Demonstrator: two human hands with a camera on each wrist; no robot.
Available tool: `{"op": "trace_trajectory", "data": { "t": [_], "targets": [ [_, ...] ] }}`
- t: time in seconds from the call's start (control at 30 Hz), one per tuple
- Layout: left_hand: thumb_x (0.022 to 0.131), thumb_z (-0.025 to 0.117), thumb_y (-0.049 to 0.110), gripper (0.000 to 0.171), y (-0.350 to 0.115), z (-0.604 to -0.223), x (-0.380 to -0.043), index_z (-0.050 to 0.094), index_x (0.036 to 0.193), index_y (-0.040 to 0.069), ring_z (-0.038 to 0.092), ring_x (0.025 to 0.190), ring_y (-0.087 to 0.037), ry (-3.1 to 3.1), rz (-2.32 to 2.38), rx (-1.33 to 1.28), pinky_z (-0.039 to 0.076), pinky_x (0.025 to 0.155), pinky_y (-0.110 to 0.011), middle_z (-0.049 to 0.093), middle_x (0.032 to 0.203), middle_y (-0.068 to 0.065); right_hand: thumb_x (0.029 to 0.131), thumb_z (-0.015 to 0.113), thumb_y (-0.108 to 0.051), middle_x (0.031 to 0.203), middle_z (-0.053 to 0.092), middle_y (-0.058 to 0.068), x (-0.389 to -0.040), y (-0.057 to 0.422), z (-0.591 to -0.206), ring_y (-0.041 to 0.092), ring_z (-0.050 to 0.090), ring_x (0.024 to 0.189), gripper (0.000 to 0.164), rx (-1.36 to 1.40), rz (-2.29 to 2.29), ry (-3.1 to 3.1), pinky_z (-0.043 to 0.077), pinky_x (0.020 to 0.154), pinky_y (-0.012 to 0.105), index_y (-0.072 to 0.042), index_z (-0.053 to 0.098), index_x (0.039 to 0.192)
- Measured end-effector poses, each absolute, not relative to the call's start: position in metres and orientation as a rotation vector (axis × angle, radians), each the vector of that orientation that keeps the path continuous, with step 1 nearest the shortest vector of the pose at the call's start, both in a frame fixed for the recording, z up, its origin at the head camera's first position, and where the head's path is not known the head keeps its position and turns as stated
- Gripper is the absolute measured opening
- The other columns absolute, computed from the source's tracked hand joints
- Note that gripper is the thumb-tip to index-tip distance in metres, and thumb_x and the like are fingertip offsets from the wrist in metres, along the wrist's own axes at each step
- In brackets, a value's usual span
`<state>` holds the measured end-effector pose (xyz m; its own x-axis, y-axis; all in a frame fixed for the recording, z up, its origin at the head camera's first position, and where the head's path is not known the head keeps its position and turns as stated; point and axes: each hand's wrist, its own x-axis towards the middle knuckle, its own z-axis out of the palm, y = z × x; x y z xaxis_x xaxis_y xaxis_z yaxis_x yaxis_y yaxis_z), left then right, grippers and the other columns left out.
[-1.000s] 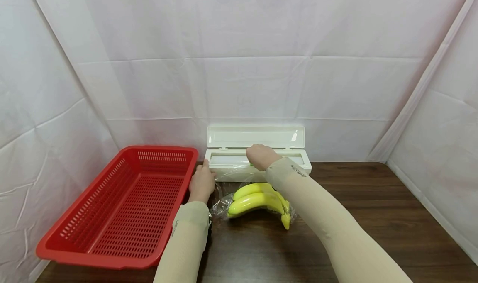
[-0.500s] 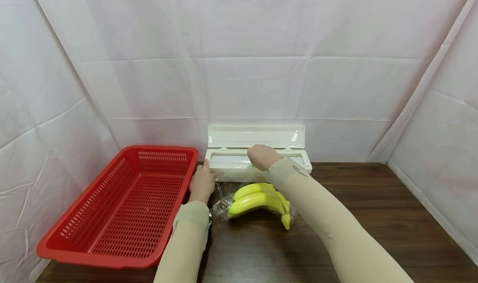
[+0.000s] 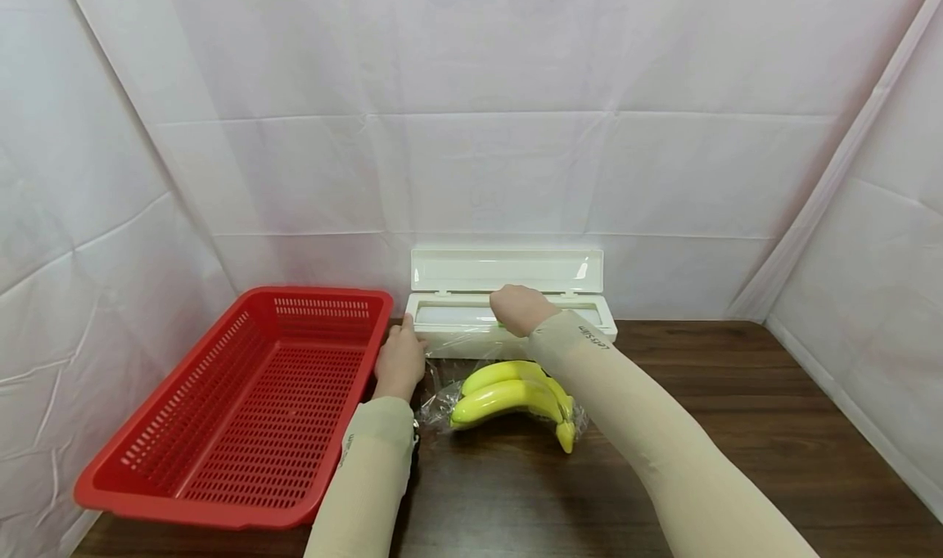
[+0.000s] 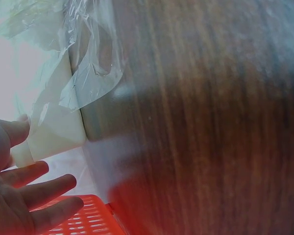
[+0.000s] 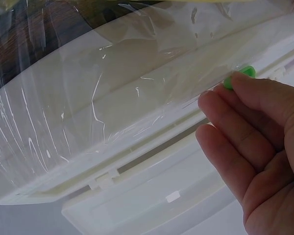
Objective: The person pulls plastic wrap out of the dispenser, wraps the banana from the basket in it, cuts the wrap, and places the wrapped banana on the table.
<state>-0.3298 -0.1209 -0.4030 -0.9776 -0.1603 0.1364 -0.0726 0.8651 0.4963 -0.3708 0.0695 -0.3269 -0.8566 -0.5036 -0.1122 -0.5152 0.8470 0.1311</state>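
A white cling film dispenser (image 3: 471,341) stands against the back cloth with its lid (image 3: 508,270) raised. At its left end, my left hand (image 3: 400,362) holds the corner between thumb and index finger; the other fingers (image 4: 54,215) are spread in the left wrist view. My right hand (image 3: 519,308) is over the dispenser's front edge, its thumb and index finger pinching a small green slide cutter (image 5: 250,72). Clear cling film (image 5: 103,93) stretches from the dispenser down to a bunch of yellow bananas (image 3: 508,402), which lies on crumpled film in front. My right forearm hides part of the dispenser.
A red perforated basket (image 3: 283,411) stands to the left, close beside my left hand and forearm. The dark wooden table (image 3: 737,394) extends to the right. White cloth walls (image 3: 486,173) enclose the back and both sides.
Both hands keep their holds. The right hand, with the green slide cutter, appears a few pixels farther right, but the whole view has drifted slightly that way too. Bananas and film look unchanged.
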Motion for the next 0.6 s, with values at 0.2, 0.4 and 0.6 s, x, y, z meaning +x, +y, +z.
{"op": "trace_trajectory", "data": {
  "t": [0.2,0.4,0.6],
  "targets": [
    [0.094,0.057,0.023,0.061,-0.1205,-0.4039,-0.3309,0.032,0.147,0.005,0.062,0.098,-0.041,-2.868,-0.748,0.187,0.051,0.083,-0.049,0.053,0.127,-0.024,0.091,0.053,0.001,0.067,0.06,0.002,-0.3703,0.0704,-0.3262,0.013,0.042,0.058,0.031,-0.808,0.229,2.948,0.044,0.058,0.027,-0.013,0.053,0.064],
    [0.095,0.057,0.024,0.061,-0.1205,-0.4038,-0.3316,0.031,0.147,0.005,0.062,0.098,-0.04,-2.869,-0.742,0.181,0.051,0.083,-0.048,0.053,0.127,-0.024,0.09,0.052,0.003,0.067,0.06,0.001,-0.3732,0.0727,-0.3279,0.013,0.042,0.058,0.032,-0.8,0.228,2.947,0.045,0.058,0.028,-0.013,0.052,0.063],
    [0.095,0.056,0.023,0.061,-0.1201,-0.4034,-0.3303,0.031,0.147,0.005,0.062,0.099,-0.04,-2.879,-0.747,0.182,0.051,0.084,-0.049,0.053,0.128,-0.024,0.091,0.053,0.001,0.066,0.06,0.001,-0.3734,0.0749,-0.3294,0.012,0.042,0.058,0.03,-0.795,0.221,2.943,0.044,0.057,0.027,-0.013,0.053,0.064]
  ]
}}
